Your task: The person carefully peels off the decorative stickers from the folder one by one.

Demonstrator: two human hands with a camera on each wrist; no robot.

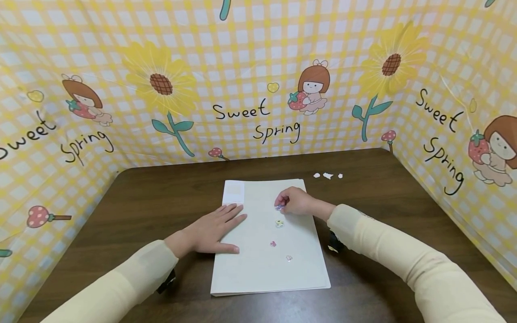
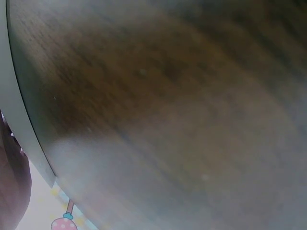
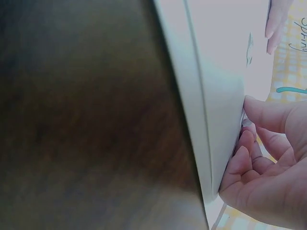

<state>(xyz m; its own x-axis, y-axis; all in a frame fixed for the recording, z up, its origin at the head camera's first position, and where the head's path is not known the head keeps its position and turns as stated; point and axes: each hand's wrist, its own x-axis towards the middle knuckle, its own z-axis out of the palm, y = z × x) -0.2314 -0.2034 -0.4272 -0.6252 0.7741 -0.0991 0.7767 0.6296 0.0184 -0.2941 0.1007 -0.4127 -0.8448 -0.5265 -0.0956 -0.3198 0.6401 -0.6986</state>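
Note:
A white pad or folder point(image 1: 258, 276) lies on the table. My left hand point(image 1: 216, 229) rests on its left edge, fingers spread. Near the upper right part of the pad, my right hand point(image 1: 298, 201) pinches a small blue-purple sticker point(image 1: 278, 207) down at the surface. The right wrist view shows that hand point(image 3: 273, 167) with its thumb and curled fingers close to the pad; the sticker is mostly hidden there. Below it on the pad are a yellow-green sticker point(image 1: 279, 223), a pink one point(image 1: 273, 244) and a pale one point(image 1: 289, 258).
Three white paper scraps point(image 1: 328, 176) lie on the dark wooden table point(image 1: 161, 193) beyond the pad's right side. At the pad's top left corner is a whitish label point(image 1: 233, 193). A yellow checked cloth point(image 1: 242, 67) encloses the table's back and sides.

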